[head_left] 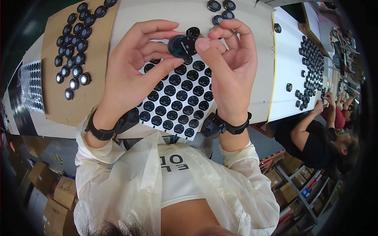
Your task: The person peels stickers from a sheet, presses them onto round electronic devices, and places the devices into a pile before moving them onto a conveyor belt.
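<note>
My left hand [138,65] grips a round black knob-like part [175,48] between thumb and fingers, its glossy face turned up. With thumb and forefinger my right hand [232,59] pinches a round black sticker [189,44], which overlaps that face; whether it is stuck down I cannot tell. Below both hands lies a white sheet [182,131] carrying rows of round black stickers [181,95]. One more black disc [193,32] shows just beyond the pinched sticker. Each wrist wears a black strap with a small device.
Several black round parts stand on brown cardboard [51,86] at left, beside another sticker sheet [36,84] in clear plastic. More parts [214,6] sit at the far edge. Rows of them cover a white surface [283,67] at right, where a co-worker [307,137] sits.
</note>
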Demonstrator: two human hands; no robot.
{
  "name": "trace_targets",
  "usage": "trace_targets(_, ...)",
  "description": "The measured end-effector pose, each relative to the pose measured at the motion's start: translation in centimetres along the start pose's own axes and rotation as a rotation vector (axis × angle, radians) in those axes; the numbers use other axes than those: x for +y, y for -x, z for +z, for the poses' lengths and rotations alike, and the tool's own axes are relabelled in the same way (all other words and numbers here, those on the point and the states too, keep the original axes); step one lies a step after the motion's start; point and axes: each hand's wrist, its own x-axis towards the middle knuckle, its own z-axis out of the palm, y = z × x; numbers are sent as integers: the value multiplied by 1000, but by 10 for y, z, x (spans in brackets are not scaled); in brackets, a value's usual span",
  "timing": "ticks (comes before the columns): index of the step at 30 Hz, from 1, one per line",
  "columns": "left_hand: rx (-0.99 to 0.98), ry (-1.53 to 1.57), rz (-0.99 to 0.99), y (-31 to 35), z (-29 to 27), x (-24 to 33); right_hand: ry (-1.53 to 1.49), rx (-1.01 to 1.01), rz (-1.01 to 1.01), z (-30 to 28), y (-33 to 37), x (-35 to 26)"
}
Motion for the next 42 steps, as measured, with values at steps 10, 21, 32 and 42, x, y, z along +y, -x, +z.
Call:
trace_targets(10,-32,-82,142,-1,0,-6,50,12,-18,-1,0,3)
trace_targets(21,18,-79,180,0,2,-9,123,-36,-74,-2,1,9)
trace_targets(32,28,-94,71,5,1,-6,340,-34,-171,-1,-1,11)
trace_targets(42,113,-14,142,5,2,-12,453,-49,-380,-2,3,17)
